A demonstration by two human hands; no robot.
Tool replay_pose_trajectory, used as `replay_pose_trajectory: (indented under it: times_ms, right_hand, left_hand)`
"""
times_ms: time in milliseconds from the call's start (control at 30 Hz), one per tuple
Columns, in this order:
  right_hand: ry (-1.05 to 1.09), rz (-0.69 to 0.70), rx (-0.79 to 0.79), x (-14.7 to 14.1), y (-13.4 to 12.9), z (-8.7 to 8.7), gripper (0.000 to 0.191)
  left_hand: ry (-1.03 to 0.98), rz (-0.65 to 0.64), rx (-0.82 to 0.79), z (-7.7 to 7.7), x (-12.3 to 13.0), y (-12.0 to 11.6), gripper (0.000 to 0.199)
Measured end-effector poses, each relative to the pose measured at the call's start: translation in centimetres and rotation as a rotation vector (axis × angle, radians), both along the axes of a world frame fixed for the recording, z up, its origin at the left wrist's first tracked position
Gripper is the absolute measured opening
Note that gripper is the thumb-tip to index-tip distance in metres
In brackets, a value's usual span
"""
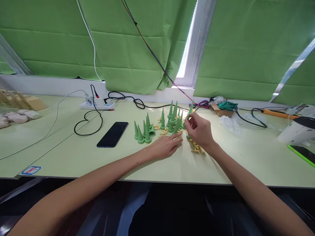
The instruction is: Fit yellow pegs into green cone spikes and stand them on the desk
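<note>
My right hand point(200, 129) pinches a slim green cone point(190, 109), its tip pointing up, above the table. Low on the table, my left hand point(164, 146) has its fingers stretched out beside several small yellow plastic pieces point(162, 133). Behind my hands stands a cluster of green cones point(170, 113), most of them upright. A smaller group of cones point(140, 135) is to the left, with one cone point(152, 131) lying on its side. More yellow pieces point(195, 150) lie under my right wrist. My fingers hide part of the held cone's base.
A black phone point(112, 134) lies left of the cones. Farther back are a power strip point(97, 104) and loose black cables point(139, 103). On the right are a small cardboard box point(222, 110), clear plastic bags point(230, 124) and a white cup point(296, 131).
</note>
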State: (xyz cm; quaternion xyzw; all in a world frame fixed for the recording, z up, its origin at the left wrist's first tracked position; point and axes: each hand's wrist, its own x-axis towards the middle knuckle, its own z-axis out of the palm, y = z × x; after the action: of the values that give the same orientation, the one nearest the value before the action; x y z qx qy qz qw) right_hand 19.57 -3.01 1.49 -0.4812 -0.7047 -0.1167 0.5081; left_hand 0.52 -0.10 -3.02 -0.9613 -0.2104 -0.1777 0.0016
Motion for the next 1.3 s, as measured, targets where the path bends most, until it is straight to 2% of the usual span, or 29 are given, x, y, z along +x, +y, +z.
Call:
replay_pose_trajectory:
  times_ms: [233,367,767,933,1067,1200,1300]
  right_hand:
    - [-0.05,-0.006,-0.215,0.4,0.3,0.9,0.009]
    - [-0.058,-0.006,-0.316,0.5,0.4,0.9,0.019]
    - [-0.107,-0.049,-0.44,-0.1,1.3,-1.4,0.021]
    - [-0.117,-0.096,-0.431,-0.3,1.4,-1.5,0.016]
    - [-0.087,-0.124,-0.409,-0.3,1.1,-1.6,0.009]
    - [-0.001,-0.154,-0.307,-0.6,0.6,-1.6,0.03]
    - [-0.003,-0.147,-0.15,-1.2,-0.1,-1.8,0.03]
  left_hand:
    - [-0.024,-0.052,-0.03,0.2,0.2,0.1,0.029]
    - [-0.018,-0.013,-0.021,0.2,0.0,-0.2,0.028]
    - [0.052,0.079,0.082,0.4,-0.5,-0.1,0.024]
    - [0.049,0.115,0.09,0.3,-0.5,-0.2,0.022]
    - [-0.041,0.134,0.062,0.3,-0.6,-0.3,0.021]
    - [-0.198,0.177,0.012,0.6,-0.7,-0.2,0.021]
    - [-0.311,0.204,-0.025,0.9,-0.7,0.1,0.021]
